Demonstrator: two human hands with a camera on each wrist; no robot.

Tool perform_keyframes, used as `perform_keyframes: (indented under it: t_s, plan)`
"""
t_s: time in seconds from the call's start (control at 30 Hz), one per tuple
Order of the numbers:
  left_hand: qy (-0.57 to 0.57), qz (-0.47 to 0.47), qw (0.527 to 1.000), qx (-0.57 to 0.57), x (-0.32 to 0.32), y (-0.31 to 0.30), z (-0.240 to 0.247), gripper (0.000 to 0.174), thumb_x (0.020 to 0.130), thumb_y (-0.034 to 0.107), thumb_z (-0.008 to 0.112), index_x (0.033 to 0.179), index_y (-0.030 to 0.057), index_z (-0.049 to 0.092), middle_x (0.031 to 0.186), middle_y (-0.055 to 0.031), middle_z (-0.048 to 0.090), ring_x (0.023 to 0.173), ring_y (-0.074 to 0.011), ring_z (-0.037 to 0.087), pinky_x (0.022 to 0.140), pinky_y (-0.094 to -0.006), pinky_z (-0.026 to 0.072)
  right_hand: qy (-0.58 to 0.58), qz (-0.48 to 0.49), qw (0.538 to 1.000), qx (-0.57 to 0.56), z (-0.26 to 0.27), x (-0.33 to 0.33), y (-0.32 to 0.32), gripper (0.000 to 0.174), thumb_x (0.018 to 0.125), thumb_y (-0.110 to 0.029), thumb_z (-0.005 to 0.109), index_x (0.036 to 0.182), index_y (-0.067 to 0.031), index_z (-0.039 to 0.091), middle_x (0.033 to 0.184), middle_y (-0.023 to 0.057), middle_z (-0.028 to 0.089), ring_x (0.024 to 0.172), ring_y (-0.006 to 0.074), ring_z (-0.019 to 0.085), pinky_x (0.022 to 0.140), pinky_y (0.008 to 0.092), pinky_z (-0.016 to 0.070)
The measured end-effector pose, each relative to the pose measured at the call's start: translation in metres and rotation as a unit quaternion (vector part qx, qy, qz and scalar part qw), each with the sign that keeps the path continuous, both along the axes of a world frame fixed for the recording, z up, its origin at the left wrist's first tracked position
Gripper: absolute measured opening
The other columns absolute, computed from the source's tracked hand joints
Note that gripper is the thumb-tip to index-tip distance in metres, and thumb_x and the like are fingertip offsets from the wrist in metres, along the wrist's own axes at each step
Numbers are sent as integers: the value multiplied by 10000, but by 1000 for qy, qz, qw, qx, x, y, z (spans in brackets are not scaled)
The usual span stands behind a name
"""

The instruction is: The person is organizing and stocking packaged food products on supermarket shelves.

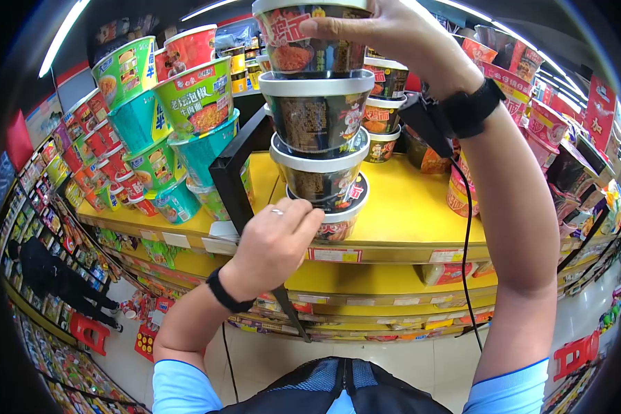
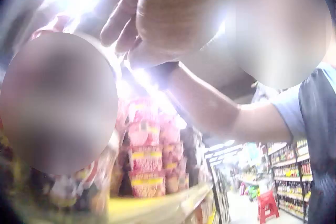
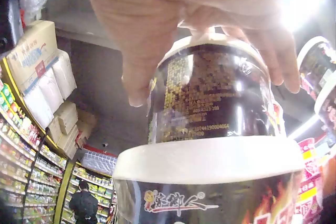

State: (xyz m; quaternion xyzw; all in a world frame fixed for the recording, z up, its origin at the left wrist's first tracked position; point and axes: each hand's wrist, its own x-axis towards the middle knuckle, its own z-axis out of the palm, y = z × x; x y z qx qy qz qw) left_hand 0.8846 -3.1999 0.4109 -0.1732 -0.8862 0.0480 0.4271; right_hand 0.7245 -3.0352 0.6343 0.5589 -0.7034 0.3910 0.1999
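Observation:
A stack of several black instant noodle bowls with white rims stands at the shelf's front edge. My right hand grips the top noodle bowl from above, thumb on its near side. In the right wrist view, thumb and fingers spread round opposite sides of that bowl. Lower down, my left hand has bent fingers at the near side of the bottom noodle bowl; its thumb is hidden and I cannot tell whether it grips. The left wrist view is bright and partly blurred out.
The yellow shelf bears green and teal noodle tubs on the left and pink tubs on the right. A black metal post rises beside the stack. Red stools stand on the floor. Another person is at far left.

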Motion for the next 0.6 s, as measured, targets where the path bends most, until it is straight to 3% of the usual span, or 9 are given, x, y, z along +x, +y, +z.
perform_keyframes:
  t_s: [0.03,0.1,0.13,0.2,0.33,0.43,0.5,0.53,0.6]
  plan:
    - [81,-19,996,31,5,7,13,285,766,-17,816,1027,3,705,981,-131,686,851,-319,676,753,-412,554,-21,94,995,-20,-4,-10,-5,667,856,-409,879,1313,4,621,1097,130,751,1018,185,715,890,318,559]
    - [244,-17,967,76,3,2,47,420,819,109,873,1173,14,667,1113,-142,692,975,-271,680,799,-390,546,-66,281,956,-54,-10,-27,-10,631,870,-343,882,1331,-4,616,1129,118,745,1024,172,710,902,309,559]
    - [228,12,952,205,6,15,70,584,828,223,895,1263,-34,603,1169,-177,641,1016,-314,647,850,-426,537,-91,296,948,-78,-14,-24,-11,591,877,-269,883,1330,-2,612,1164,95,736,1024,153,701,902,296,559]
    - [299,26,934,193,-33,-8,95,955,758,458,930,1423,-62,484,1244,-196,609,1177,-359,603,990,-472,505,-115,299,944,-77,-14,-23,-21,575,886,-268,874,1327,-1,619,1152,92,740,1012,140,699,888,292,559]
    - [159,16,914,373,-54,26,127,909,759,423,929,1402,-44,490,1193,-226,597,1149,-364,612,1000,-430,499,-144,320,936,-26,-4,-9,-3,405,910,-216,841,1223,-4,693,1029,56,761,886,98,700,790,265,556]
    - [226,62,933,272,-70,5,102,887,721,442,951,1332,-38,524,1179,-209,596,1139,-360,611,993,-435,501,-17,229,948,-219,-17,-10,-12,275,938,-191,791,1114,15,742,919,41,765,737,106,695,683,247,545]
    - [272,28,937,216,-81,-5,91,912,701,496,953,1308,-43,539,1189,-203,618,1146,-368,623,996,-462,512,11,248,945,-214,-27,4,19,271,948,-213,780,1116,-1,750,927,42,766,775,116,698,709,258,547]
    - [249,17,935,251,-76,-3,92,797,687,471,968,1184,-18,581,1144,-190,626,1092,-353,642,955,-443,531,24,256,943,-210,-33,12,43,270,953,-224,774,1117,-9,754,932,43,767,795,121,700,723,263,548]
    - [159,28,938,307,-59,10,107,727,722,376,961,1171,-5,533,1142,-196,571,1114,-335,593,993,-423,486,61,158,969,-180,-31,-28,89,361,914,-224,796,1185,-12,686,1027,84,714,904,198,694,796,337,540]
